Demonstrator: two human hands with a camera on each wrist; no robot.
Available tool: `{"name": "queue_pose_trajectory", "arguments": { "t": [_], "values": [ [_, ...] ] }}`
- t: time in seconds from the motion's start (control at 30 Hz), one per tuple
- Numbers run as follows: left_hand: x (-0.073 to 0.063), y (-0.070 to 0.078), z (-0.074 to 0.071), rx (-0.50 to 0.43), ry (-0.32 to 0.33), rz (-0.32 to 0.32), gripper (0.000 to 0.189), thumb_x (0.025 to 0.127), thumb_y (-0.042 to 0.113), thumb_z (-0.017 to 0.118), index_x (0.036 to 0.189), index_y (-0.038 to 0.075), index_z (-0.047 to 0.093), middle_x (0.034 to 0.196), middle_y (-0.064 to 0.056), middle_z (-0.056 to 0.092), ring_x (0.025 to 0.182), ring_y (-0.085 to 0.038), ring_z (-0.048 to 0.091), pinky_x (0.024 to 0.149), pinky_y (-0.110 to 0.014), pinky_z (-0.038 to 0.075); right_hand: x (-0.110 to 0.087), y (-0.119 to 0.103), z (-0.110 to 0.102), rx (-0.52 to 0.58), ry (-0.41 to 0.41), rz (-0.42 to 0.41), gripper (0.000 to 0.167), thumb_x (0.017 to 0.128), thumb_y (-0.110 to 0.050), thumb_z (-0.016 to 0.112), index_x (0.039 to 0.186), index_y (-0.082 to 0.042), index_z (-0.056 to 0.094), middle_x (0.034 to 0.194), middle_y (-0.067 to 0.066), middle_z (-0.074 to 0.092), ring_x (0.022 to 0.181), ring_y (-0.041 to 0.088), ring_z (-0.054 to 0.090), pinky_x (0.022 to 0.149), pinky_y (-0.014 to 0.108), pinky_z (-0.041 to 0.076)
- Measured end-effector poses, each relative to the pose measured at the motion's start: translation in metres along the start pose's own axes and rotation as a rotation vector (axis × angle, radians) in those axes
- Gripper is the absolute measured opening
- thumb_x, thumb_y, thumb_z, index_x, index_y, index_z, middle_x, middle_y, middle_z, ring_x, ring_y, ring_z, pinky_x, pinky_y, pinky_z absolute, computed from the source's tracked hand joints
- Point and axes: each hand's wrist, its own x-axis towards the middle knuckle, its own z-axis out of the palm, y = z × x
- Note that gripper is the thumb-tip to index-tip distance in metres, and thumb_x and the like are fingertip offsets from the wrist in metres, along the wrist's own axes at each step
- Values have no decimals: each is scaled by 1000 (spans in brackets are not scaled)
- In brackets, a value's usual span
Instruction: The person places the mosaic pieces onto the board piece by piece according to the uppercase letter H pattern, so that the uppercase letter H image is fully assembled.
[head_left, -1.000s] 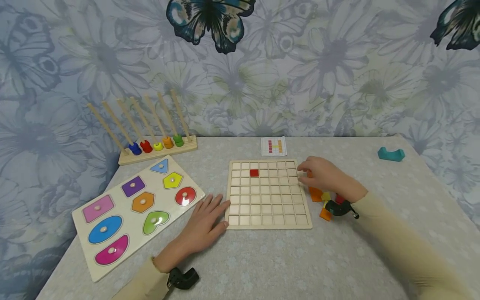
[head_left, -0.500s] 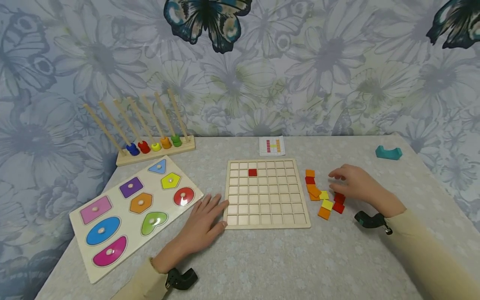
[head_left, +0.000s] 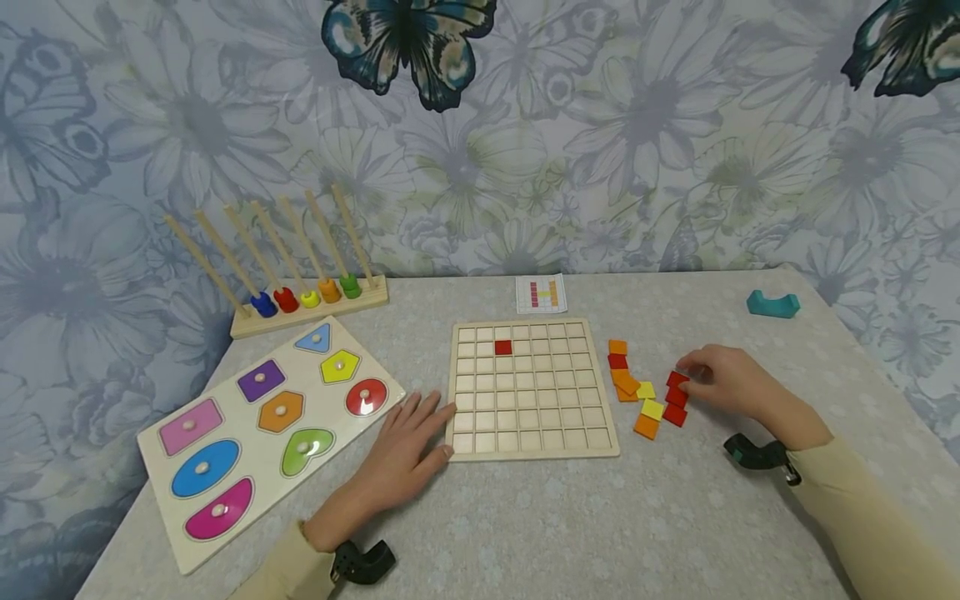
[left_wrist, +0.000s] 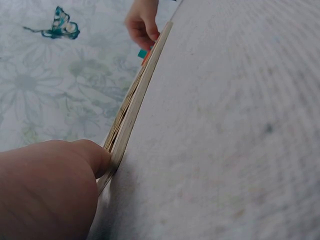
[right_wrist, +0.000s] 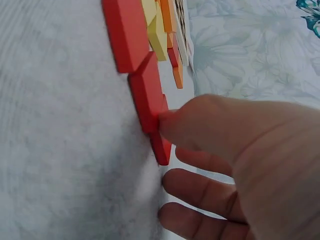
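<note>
My left hand (head_left: 408, 446) lies with its fingers spread on the table, fingertips and thumb at the left edge of a wooden grid board (head_left: 532, 450). In the left wrist view, the thumb (left_wrist: 95, 157) presses against the board's side. One red square tile (head_left: 503, 347) sits in a cell of the board's second row. To the right, my right hand (head_left: 731, 383) pinches the far red tile (head_left: 677, 379) of a short column of red tiles. The right wrist view shows the thumb (right_wrist: 175, 125) at the red tiles (right_wrist: 146, 92); the index fingertip is hidden.
Orange tiles (head_left: 647, 427) and yellow tiles (head_left: 652, 409) lie between board and right hand. A pattern card (head_left: 542, 294) is behind the board. Left stand a knobbed shape puzzle (head_left: 247, 467) and a peg stand (head_left: 311, 312). A teal block (head_left: 772, 305) lies back right.
My right hand has moved right, away from the board's edge and the orange tiles, then down to the red tiles. The left hand has stayed at the board.
</note>
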Motion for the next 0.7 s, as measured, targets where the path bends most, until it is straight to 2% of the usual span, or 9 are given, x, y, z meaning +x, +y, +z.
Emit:
{"name": "queue_pose_trajectory", "arguments": {
  "t": [0.37, 0.7],
  "values": [
    [1, 1, -1, 2, -8, -9, 56, 97, 28, 61, 150, 11, 51, 161, -21, 40, 153, -48, 26, 122, -69, 17, -3, 6, 5, 15, 81, -14, 26, 86, -13, 77, 106, 2, 74, 93, 11, 73, 79, 21, 61, 73, 40, 55],
    [1, 2, -3, -2, -23, -22, 56, 98, 28, 60, 150, 11, 51, 162, -21, 39, 154, -48, 25, 122, -68, 16, -5, 7, 13, 14, 147, -10, 27, 83, -14, 80, 105, 0, 76, 87, 8, 67, 74, 16, 51, 65, 27, 45]
  ]
}}
